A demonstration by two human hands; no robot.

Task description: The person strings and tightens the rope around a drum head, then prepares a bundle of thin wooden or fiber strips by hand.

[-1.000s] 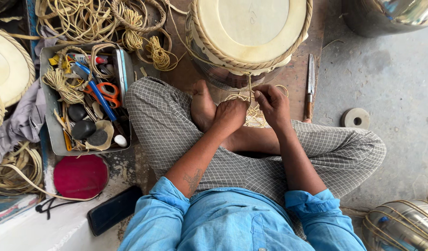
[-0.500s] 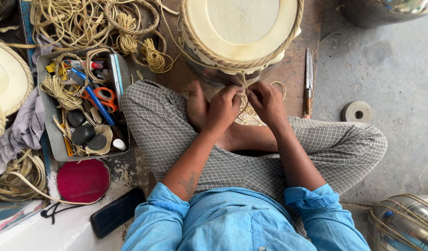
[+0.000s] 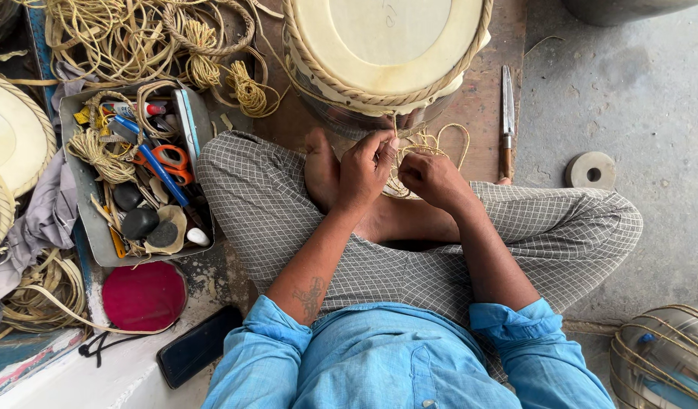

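A round drum with a pale skin head and a braided cord rim stands in front of my crossed legs. A pale cord strap hangs from its rim into a loose tangle over my foot. My left hand pinches the strap just below the rim. Beside it, my right hand is closed on the same strap lower down. Both hands nearly touch each other.
A grey tray at the left holds orange scissors, pens, stones and cord. Coils of cord lie behind it. A knife and a stone ring lie at the right. A red lid, a phone and a metal drum shell sit near me.
My hands have shifted slightly along the strap below the drum rim, the left one rising toward the rim. The view has moved a little.
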